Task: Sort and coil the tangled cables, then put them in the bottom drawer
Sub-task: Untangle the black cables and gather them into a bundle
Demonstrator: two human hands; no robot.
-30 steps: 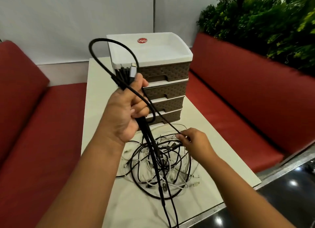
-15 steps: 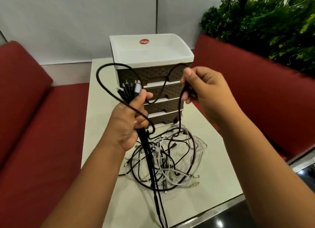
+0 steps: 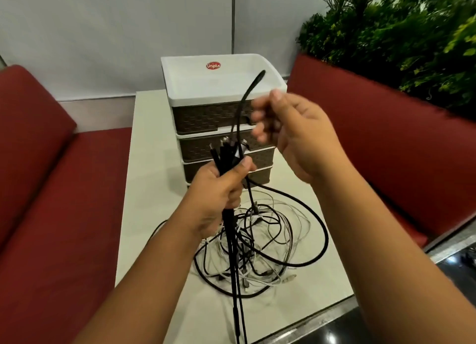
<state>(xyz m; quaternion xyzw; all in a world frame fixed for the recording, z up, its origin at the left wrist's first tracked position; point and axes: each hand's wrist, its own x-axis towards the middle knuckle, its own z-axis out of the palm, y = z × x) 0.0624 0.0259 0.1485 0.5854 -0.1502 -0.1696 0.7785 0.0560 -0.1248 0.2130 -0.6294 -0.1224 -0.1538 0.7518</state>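
My left hand (image 3: 219,197) is shut on a bundle of black cables (image 3: 226,153), their plug ends pointing up and their lengths hanging down past the table's front edge. One black cable end (image 3: 247,91) rises from the bundle and curves right. My right hand (image 3: 293,137) is raised just right of it, blurred, fingers loosely curled and apart, with nothing seen in them. A tangled pile of black and white cables (image 3: 268,243) lies on the table under my hands. Behind stands the drawer unit (image 3: 221,117), its bottom drawer (image 3: 260,176) closed.
The white table (image 3: 149,163) is narrow, with red bench seats (image 3: 64,202) on both sides. Green plants (image 3: 399,39) rise behind the right bench. The drawer unit's white top tray (image 3: 219,83) holds nothing. A dark glossy floor (image 3: 453,264) shows at the lower right.
My right hand lifted a black cable from the pile up to the bundle. That cable's end now stands out of my left hand's grip, and my right hand's fingers have come off it.
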